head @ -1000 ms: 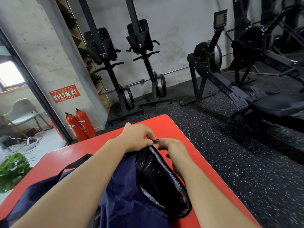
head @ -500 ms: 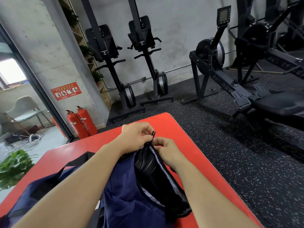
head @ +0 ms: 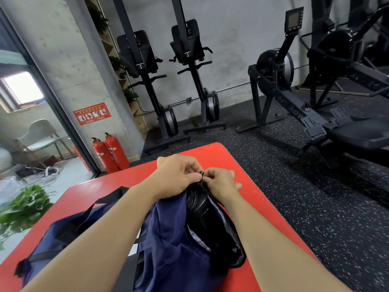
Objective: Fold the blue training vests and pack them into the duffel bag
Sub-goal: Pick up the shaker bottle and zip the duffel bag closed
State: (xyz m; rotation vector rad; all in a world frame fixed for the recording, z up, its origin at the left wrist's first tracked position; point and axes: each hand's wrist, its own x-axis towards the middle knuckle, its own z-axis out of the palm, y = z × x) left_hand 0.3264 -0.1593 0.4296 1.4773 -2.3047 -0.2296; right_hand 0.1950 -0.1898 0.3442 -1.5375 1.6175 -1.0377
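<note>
Navy soft-fabric duffel bag [head: 168, 239] lies slumped on the smooth red surface [head: 252, 199], black straps trailing left, its mouth gaping to show a ribbed black item and grey lining inside. Left hand [head: 179, 175] and right hand [head: 221, 182] meet at the bag's far end, fingertips of both pressed together pinching the small black zipper pull [head: 201, 173]. Bare red surface beyond the hands up to its rounded far edge; speckled black rubber floor [head: 315, 207] to the right.

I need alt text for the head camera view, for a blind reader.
Both hands, left hand and right hand, pinch a zipper pull at the end of an open navy duffel bag on a red table in a gym.
</note>
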